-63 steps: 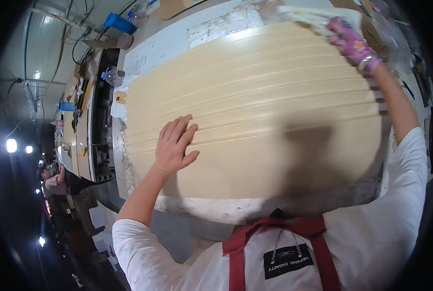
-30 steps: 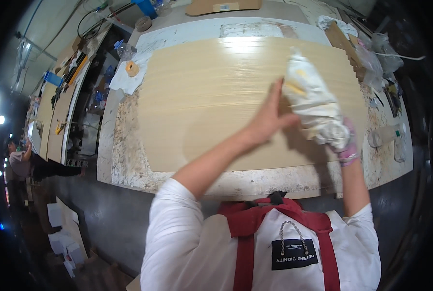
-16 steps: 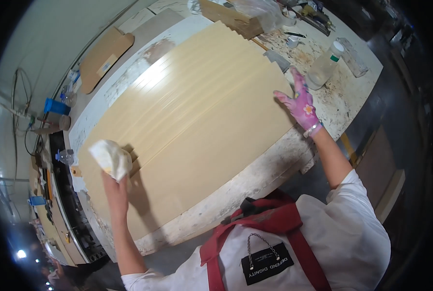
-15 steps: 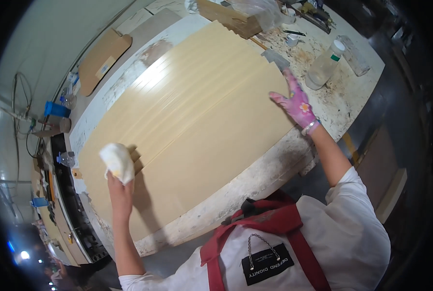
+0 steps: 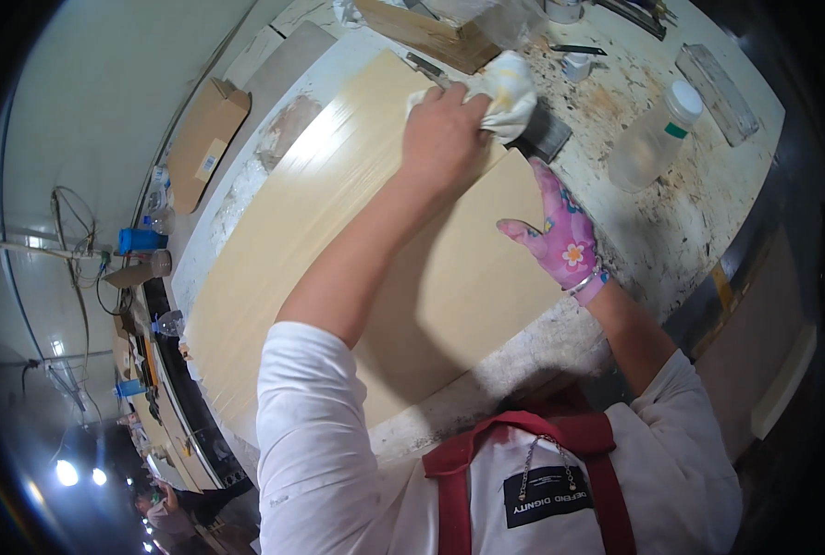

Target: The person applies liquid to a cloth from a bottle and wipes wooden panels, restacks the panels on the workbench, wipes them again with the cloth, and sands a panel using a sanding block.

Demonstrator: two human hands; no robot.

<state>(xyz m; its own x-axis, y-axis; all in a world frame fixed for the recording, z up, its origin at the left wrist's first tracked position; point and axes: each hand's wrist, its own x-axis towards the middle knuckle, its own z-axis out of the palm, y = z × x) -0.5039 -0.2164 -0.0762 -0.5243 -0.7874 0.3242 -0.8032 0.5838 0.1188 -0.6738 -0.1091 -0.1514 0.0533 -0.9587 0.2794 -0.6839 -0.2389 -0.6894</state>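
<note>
A large pale beige ribbed panel [image 5: 338,240] lies flat on a paint-stained workbench [image 5: 671,222]. My bare left hand [image 5: 445,129] reaches across to the panel's far right corner and presses a crumpled white cloth [image 5: 505,88] against it. My right hand [image 5: 556,236], in a pink flowered glove, rests flat with fingers spread on the panel's right edge, holding nothing.
A clear plastic bottle with a white cap [image 5: 653,139] stands on the bench right of the panel. A wooden block [image 5: 422,32], a dark scraper [image 5: 547,134] and a small jar [image 5: 576,65] lie near the far corner. Cardboard [image 5: 204,139] leans at the left.
My left hand with the cloth has swept from the panel's near left end across to its far right corner. The gloved right hand stays on the right edge. The view has tilted.
</note>
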